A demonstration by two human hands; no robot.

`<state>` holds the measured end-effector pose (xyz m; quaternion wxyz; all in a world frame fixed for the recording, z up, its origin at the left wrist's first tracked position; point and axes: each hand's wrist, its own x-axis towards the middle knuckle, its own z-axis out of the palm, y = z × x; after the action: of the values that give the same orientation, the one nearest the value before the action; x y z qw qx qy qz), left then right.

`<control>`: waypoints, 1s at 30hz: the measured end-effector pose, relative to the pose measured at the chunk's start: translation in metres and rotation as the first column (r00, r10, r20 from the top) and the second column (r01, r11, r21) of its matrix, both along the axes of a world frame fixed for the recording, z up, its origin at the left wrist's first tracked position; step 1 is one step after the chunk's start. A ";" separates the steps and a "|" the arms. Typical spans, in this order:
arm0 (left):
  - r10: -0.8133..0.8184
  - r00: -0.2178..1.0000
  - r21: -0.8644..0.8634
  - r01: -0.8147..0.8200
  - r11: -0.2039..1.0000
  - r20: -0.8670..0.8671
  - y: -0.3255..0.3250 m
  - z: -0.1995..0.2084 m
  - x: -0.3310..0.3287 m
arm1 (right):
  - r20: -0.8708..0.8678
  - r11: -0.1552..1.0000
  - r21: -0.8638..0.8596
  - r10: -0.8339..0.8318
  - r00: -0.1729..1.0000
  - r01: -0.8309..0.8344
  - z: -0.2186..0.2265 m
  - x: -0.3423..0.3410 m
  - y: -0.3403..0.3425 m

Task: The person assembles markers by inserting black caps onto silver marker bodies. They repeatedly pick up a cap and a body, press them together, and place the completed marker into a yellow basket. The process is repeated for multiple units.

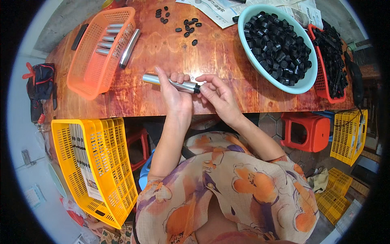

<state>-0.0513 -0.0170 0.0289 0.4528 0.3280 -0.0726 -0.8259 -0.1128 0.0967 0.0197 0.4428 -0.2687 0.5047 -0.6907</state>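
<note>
My left hand [177, 94] is wrapped round a silver metal tube [151, 78], which lies nearly level just above the near part of the table. At the tube's right end sits a black cap [197, 88], and my right hand [219, 97] pinches it between thumb and fingers. Beyond my hands, several loose black caps [187, 28] are scattered on the tabletop. A light blue bowl [242, 38] to the right is heaped with similar black caps. To the left, an orange plastic basket [106, 79] has several silver tubes inside, and another tube [131, 48] lies along its right side.
A red basket [323, 79] full of black parts stands right of the bowl. Newspaper [219, 16] covers the table's far edge. Below the near edge [227, 114], a yellow crate [109, 162] holding tubes stands left; a red stool [305, 131] and yellow crate [347, 136] are right.
</note>
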 end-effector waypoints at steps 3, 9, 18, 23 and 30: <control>0.010 1.000 0.002 -0.010 1.000 0.012 0.001 0.003 0.001 | -0.016 1.000 -0.005 0.025 1.000 -0.026 0.000 0.002 -0.002; -0.008 1.000 -0.082 0.008 0.997 -0.002 -0.002 -0.008 0.005 | 0.106 1.000 -0.013 0.020 0.994 -0.019 -0.002 0.004 -0.007; -0.236 0.957 -0.293 0.277 0.915 0.168 -0.017 -0.003 0.024 | -0.329 0.997 0.068 -0.005 0.944 0.029 -0.020 -0.002 -0.002; -0.213 0.915 -0.392 0.346 0.853 0.344 -0.051 -0.015 0.042 | -0.521 0.982 0.141 -0.032 0.853 0.123 -0.019 -0.019 0.002; -0.285 0.891 -0.285 0.393 0.874 0.353 -0.035 -0.011 0.066 | -0.855 0.941 0.027 -0.153 0.496 0.337 -0.029 -0.072 -0.063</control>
<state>0.0146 -0.0517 0.0181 0.3337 0.3459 -0.3426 -0.8073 -0.1847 0.0342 -0.0091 0.0651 -0.4494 0.7510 -0.4794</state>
